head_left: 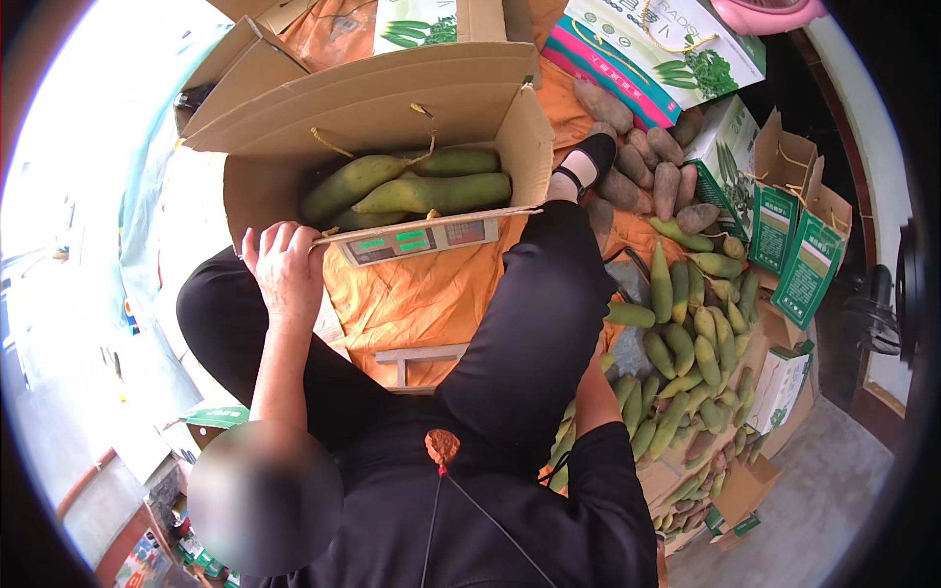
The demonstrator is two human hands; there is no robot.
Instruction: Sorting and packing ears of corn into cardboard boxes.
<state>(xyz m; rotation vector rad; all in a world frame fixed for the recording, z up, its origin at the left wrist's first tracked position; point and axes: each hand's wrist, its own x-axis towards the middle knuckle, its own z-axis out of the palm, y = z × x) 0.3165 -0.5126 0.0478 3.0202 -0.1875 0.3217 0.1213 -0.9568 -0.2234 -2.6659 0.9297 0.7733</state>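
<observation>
An open cardboard box (387,93) stands in front of me with several long green radishes (431,193) lying inside. Below its near wall shows a digital scale (421,241) with lit green displays. My left hand (284,263) is at the box's near left corner, its fingers bent over the edge and closed on it. My right forearm reaches out past my right knee, and the knee hides that hand. Beside that forearm lies a large heap of green radishes (676,353).
Reddish-brown roots (667,186) lie in a pile by my right foot. Green-and-white cartons (809,260) stand at the right, with a printed carton (676,49) at the back right. An orange cloth (421,304) covers the floor before me, with a small wooden frame (421,361) on it.
</observation>
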